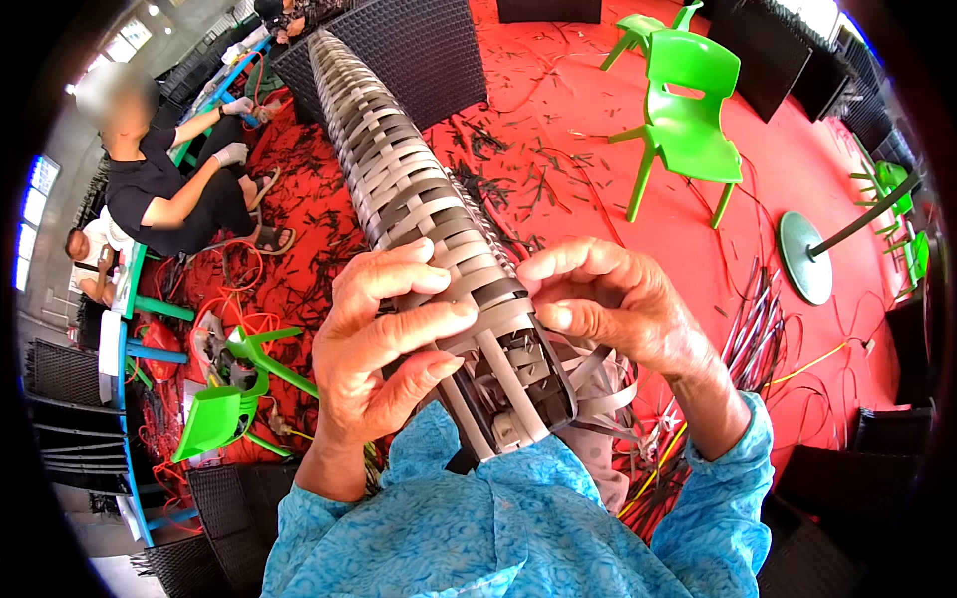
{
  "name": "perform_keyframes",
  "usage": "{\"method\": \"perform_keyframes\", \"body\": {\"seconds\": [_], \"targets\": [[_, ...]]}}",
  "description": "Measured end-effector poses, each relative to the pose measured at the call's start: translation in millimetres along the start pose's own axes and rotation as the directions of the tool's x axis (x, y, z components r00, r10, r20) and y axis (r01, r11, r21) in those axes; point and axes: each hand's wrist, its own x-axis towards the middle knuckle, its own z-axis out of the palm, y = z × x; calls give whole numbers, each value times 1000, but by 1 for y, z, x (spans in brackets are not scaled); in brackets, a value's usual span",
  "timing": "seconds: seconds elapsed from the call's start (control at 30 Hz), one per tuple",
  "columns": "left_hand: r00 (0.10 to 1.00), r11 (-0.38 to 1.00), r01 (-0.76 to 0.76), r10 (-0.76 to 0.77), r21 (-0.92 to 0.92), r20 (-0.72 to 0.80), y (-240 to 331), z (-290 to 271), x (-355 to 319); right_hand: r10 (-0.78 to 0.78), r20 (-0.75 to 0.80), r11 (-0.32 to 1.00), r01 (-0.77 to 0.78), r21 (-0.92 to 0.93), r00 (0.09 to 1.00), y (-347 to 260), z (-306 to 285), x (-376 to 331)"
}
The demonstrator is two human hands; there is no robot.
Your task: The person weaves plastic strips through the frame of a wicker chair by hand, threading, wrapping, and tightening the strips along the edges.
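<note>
The work in hand, a long frame [399, 164] wrapped in grey and dark strips, lay between the two hands and ran forward from them, its near end just in front of the person's shirt [498, 528]. The left hand [374, 334] was spread over its left side, fingers apart on the woven strips. The right hand [608, 299] was at the opposite edge, thumb and forefinger bent toward each other; whether they pinched a strip could not be told.

Ahead of the hands, the weave looked close and largely done on the face in view. Nearer than the fingers, only a few lengthwise strips [508, 384] crossed the opening, leaving gaps, so this short end seemed the part left to fill. Loose strips [606, 404] hung just below the right hand, apparently not yet worked in. The underside was hidden.
</note>
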Motion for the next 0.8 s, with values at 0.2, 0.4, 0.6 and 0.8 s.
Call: {"method": "perform_keyframes", "body": {"seconds": [0.2, 0.4, 0.6, 0.8], "targets": [[998, 998, -21, 17, 67, 57, 5, -5, -4, -511, 40, 747, 466, -473, 859, 13, 1, -1], [996, 995, 48, -54, 88, 69, 13, -10, -9, -415, 110, 747, 408, -525, 903, 24, -2, -7], [994, 991, 100, -104, 92, 38, 22, -13, -15, -431, 171, 706, 449, -547, 886, 32, 5, 3], [988, 980, 133, -143, 147, 61, 32, -13, -17, -181, 231, 981, 192, -25, 956, 36, 5, 15]]}}
